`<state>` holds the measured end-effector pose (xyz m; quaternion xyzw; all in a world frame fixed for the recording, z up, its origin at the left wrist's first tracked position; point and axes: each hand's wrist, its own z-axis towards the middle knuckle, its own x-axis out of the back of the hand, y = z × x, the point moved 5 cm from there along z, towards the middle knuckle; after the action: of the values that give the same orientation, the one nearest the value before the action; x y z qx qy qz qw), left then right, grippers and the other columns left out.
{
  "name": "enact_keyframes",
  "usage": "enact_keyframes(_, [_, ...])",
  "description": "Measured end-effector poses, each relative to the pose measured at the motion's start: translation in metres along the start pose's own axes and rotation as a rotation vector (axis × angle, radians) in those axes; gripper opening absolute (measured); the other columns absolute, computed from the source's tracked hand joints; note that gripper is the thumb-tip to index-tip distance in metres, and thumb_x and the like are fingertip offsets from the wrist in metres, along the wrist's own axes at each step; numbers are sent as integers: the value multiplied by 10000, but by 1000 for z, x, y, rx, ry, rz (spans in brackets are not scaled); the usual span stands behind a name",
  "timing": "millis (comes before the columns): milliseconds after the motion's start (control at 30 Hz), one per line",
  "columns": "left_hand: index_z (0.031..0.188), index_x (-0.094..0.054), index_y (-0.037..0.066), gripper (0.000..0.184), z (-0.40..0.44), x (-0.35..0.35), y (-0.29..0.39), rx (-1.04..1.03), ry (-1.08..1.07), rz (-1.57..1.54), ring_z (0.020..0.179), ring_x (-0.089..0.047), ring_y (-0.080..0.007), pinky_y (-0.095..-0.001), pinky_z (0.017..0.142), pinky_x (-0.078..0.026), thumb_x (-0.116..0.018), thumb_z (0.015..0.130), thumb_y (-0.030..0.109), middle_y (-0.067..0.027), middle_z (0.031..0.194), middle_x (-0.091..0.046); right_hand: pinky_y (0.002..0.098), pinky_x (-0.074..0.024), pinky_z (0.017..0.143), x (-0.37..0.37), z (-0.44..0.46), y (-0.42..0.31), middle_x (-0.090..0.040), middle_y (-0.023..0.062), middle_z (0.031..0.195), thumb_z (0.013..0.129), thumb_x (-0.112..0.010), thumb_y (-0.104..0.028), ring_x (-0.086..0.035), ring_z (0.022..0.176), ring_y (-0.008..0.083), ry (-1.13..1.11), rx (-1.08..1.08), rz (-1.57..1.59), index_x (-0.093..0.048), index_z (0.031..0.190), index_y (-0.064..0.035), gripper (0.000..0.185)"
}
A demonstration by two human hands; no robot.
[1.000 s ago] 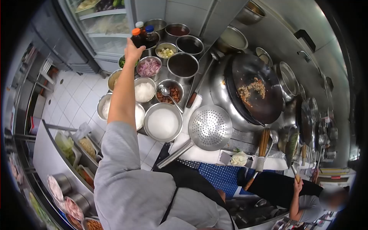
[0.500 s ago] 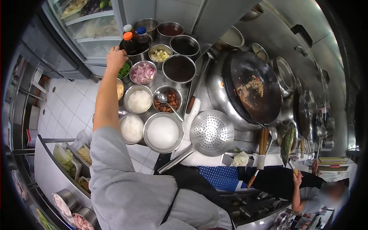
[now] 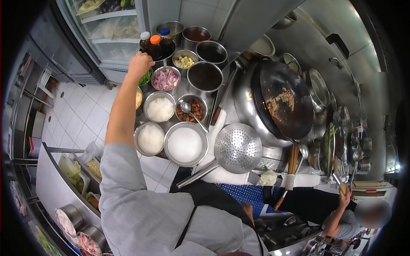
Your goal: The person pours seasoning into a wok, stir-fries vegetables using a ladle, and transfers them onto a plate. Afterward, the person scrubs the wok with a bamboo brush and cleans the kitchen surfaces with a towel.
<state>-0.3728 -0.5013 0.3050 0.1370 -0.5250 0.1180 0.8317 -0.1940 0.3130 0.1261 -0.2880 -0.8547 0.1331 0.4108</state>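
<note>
My left hand (image 3: pixel 140 66) is stretched out over a steel pot of chopped green herbs (image 3: pixel 145 78), beside the bottles with white, orange (image 3: pixel 155 45) and blue caps. Its fingers are curled down, and what they hold, if anything, is hidden. Part of my right hand (image 3: pixel 247 210) shows low by my apron, its fingers out of sight. Close to the left hand stand bowls of sliced shallots (image 3: pixel 166 80) and pale cubes (image 3: pixel 184 62). The black wok (image 3: pixel 294 113) on the right holds browned, chopped bits.
A perforated strainer (image 3: pixel 238 148) lies beside the bowl of white granules (image 3: pixel 185 145). A spoon (image 3: pixel 188 109) rests in a bowl of brown pieces. An open drawer (image 3: pixel 68 170) juts out at left. A co-worker's hand (image 3: pixel 345 197) grips a handled tool at lower right.
Part of my right hand has come into view by the apron. My left hand stays by the herb pot while the view shifts slightly. The co-worker's hand has moved right.
</note>
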Motion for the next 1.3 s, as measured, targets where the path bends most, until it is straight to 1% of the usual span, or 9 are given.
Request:
enact_keyframes(200, [860,-696,24,241,5,-13,18,236,-10,-132,948,-610,-361,-447,824,-490,-697,766,246,-194,909,-669,339,-497,433,-15,14,11,-643,105,722,848,-610,-175,-616,572,175,-84,-75,-2,-580,1235,-10,422])
enact_keyframes(267, [1006,-671,-33,395,-2,-1,30,103,160,-244,971,-614,-388,-476,846,-473,-680,770,284,-246,979,-652,341,-514,436,-38,35,64,-644,115,687,838,-607,-186,-629,551,184,-86,-119,115,-602,1202,-3,407])
enact_keyframes(433, [1077,-679,-15,455,-31,58,62,175,199,-145,1040,-611,-369,-424,903,-466,-674,817,358,-209,1119,-647,310,-534,456,-45,29,87,-640,90,702,840,-609,-191,-645,586,162,-81,-208,158,-614,1192,-5,398])
enact_keyframes(633, [1046,-672,-33,292,-123,116,153,133,228,-572,963,-639,-269,-350,852,-484,-685,855,188,-164,1061,-667,340,-529,445,-41,29,106,-653,117,671,818,-632,-207,-624,516,182,-90,-128,199,-639,1173,-9,407])
enact_keyframes(767, [1054,-677,-17,236,-187,113,274,203,-236,-1174,861,-619,-109,-245,765,-491,-671,869,129,-77,953,-683,351,-502,405,-15,31,131,-642,109,684,839,-642,-189,-600,516,168,-66,-129,319,-658,1132,-12,342])
enact_keyframes(1000, [1056,-666,-49,240,-289,86,451,-67,-877,-1216,789,-627,-119,-252,717,-510,-658,870,104,-93,867,-680,324,-504,435,9,0,227,-612,93,620,833,-584,-181,-609,511,187,-2,-179,330,-693,910,-22,208])
enact_keyframes(1067, [1056,-658,-61,244,-292,88,456,15,-867,-1231,756,-625,-122,-255,689,-515,-659,867,94,-96,852,-676,348,-501,454,1,-5,272,-649,109,723,841,-596,-220,-611,517,201,-121,-209,250,-666,1032,-65,256])
enact_keyframes(1100, [1056,-654,-66,246,-291,88,454,57,-857,-1237,739,-624,-123,-256,674,-517,-659,865,89,-97,844,-674,347,-514,461,9,-17,273,-617,105,633,822,-566,-199,-627,535,200,-45,-141,168,-664,792,-24,202])
enact_keyframes(1300, [1099,-613,-59,275,-227,91,355,351,-269,-1354,643,-567,-94,-227,563,-447,-624,865,85,-42,777,-641,384,-489,563,7,-20,330,-608,86,779,835,-487,-424,-599,647,214,-64,-4,111,-573,1018,-85,394])
